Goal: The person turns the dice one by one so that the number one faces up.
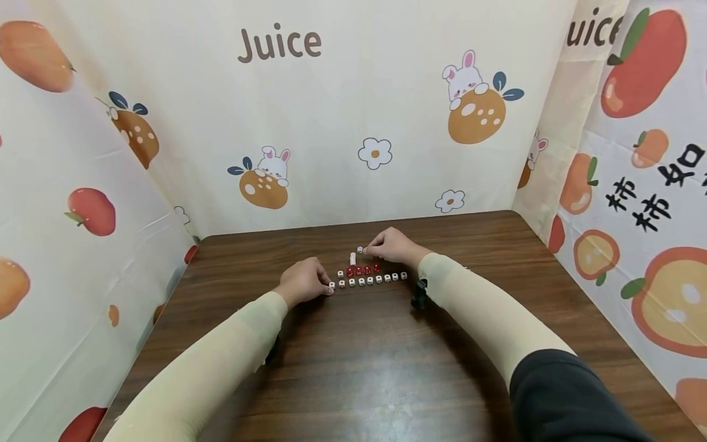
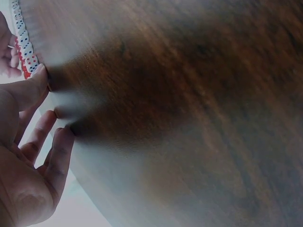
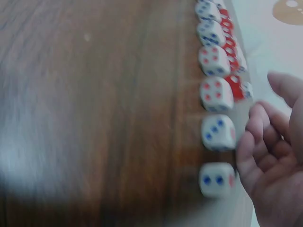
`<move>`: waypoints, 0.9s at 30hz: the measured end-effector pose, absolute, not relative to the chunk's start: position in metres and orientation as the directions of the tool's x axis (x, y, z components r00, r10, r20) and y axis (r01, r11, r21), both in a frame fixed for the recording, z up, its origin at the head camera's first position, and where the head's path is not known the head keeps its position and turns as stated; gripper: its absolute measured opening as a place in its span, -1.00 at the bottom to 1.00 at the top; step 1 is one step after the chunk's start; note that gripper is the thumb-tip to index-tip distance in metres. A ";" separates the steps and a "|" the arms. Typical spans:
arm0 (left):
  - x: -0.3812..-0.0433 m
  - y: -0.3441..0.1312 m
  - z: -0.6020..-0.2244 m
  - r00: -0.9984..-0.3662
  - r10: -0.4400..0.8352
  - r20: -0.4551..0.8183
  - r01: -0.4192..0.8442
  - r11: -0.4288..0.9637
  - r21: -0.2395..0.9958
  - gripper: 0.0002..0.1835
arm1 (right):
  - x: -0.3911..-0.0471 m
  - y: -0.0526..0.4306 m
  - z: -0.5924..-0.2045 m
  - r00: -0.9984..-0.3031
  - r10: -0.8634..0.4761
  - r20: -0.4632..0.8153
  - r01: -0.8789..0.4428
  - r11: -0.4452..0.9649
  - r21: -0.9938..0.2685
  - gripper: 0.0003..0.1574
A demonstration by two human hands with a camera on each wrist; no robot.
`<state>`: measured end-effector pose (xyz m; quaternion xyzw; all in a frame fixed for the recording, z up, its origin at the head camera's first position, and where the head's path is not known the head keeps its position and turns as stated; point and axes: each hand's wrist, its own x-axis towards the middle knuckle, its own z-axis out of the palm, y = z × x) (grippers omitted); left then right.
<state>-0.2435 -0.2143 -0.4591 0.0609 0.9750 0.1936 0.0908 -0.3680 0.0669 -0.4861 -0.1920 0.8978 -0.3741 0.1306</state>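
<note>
My left hand pinches a white die between thumb and forefinger at the left end of the front row. In the left wrist view, the thumb meets the row's near end and the other fingers touch the tabletop. My right hand is at the back, its fingertips beside a small white die. The right wrist view shows a gap between its thumb and forefinger, the other fingers bent. Several white dice form the front row; red dice line up behind.
Left of the red dice is another white die. White dice stand behind the red row. Dark brown wood makes up the tabletop. Fruit-printed cloth rises behind it and along both sides.
</note>
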 end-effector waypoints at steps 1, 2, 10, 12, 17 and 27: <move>-0.244 -0.215 -0.459 -0.976 0.153 -0.153 0.083 0.918 0.389 -0.88 | -0.367 0.063 -0.487 -0.901 -0.426 -0.080 -0.244 0.651 -0.719 -0.66; -0.244 -0.215 -0.459 -0.977 0.152 -0.151 0.083 0.917 0.390 -0.88 | -0.367 0.060 -0.488 -0.909 -0.410 -0.069 -0.242 0.656 -0.715 -0.66; -0.247 -0.215 -0.461 -0.976 0.156 -0.152 0.085 0.916 0.393 -0.89 | -0.366 0.044 -0.487 -0.931 -0.359 -0.065 -0.214 0.681 -0.700 -0.61; -0.247 -0.215 -0.462 -0.976 0.156 -0.153 0.085 0.917 0.390 -0.89 | -0.367 0.040 -0.488 -0.930 -0.360 -0.072 -0.211 0.685 -0.698 -0.60; -0.247 -0.215 -0.463 -0.976 0.158 -0.152 0.088 0.917 0.389 -0.88 | -0.369 0.034 -0.493 -0.935 -0.350 -0.059 -0.216 0.694 -0.687 -0.59; -0.248 -0.214 -0.462 -0.974 0.145 -0.176 0.065 0.917 0.393 -0.87 | -0.364 0.029 -0.493 -0.943 -0.319 -0.097 -0.178 0.727 -0.663 -0.49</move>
